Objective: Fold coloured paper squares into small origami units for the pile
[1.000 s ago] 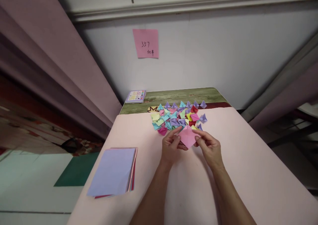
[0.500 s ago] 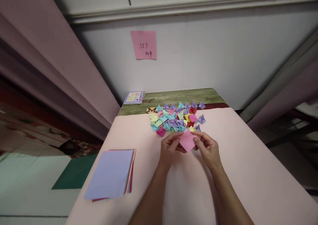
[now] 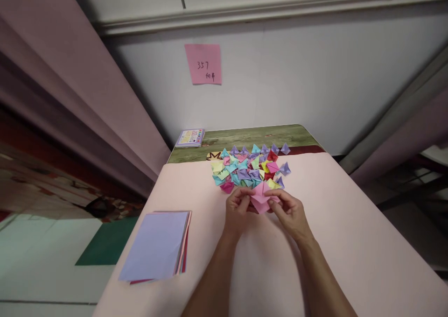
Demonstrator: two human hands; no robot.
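Note:
A folded pink origami paper [image 3: 260, 199] is held up between my two hands, just in front of a pile of folded paper pieces [image 3: 243, 173]. My left hand [image 3: 238, 206] pinches its left side between thumb and fingers. On the other side, my right hand [image 3: 289, 210] has its thumb and fingers closed on the right part of the paper. The paper shows a raised point at the top and flaps spreading sideways. Fingertips behind it are partly hidden.
At the left of the pink-covered table [image 3: 336, 242] lies a stack of coloured paper sheets [image 3: 156, 244], lilac on top. A printed paper pack [image 3: 190, 137] sits at the far left corner. A pink note [image 3: 204, 65] with handwriting hangs on the wall [image 3: 308, 83] beyond.
The pink paper has gone from a flat diamond to a shape with opened flaps and a raised point. My right fingers have shifted slightly left and inward over it.

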